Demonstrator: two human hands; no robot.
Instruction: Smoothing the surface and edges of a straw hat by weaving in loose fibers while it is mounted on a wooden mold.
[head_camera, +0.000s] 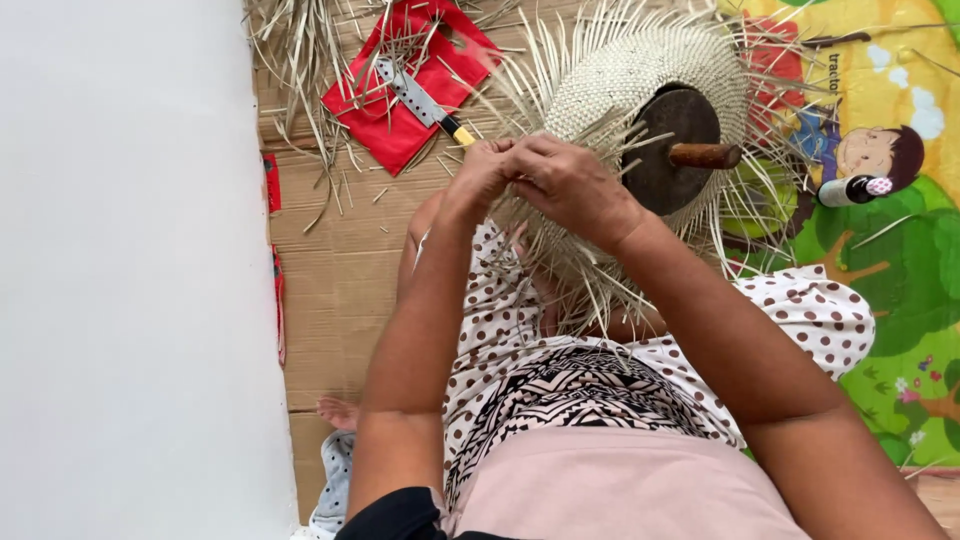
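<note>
Head view only. Half-woven straw hat (610, 75) sits centre-far, resting on the person's lap over the polka-dot cloth (800, 310), loose straw ends fanning out all round its edge. On top of the hat, right of centre: dark round block (672, 150) with a brown wooden handle (705, 155) sticking out to the right. Both hands meet at the near-left edge of the hat. Left hand (480, 175) is pinched closed on straw strands (520, 215) at the brim; right hand (570, 185) is closed too, fingers curled over the same strands, touching the left hand. Exact strand count in each grip can't be told. Far-left on the cardboard sheet (330, 280): red cloth (410, 85) with a knife (425, 100) lying on it, blade far-left, yellow handle near-right, straw scraps (290, 70) scattered around. Right side: colourful cartoon play mat (900, 250), small dark bottle (850, 190) with pale cap lying on it. White wall (130, 270) fills the left.
</note>
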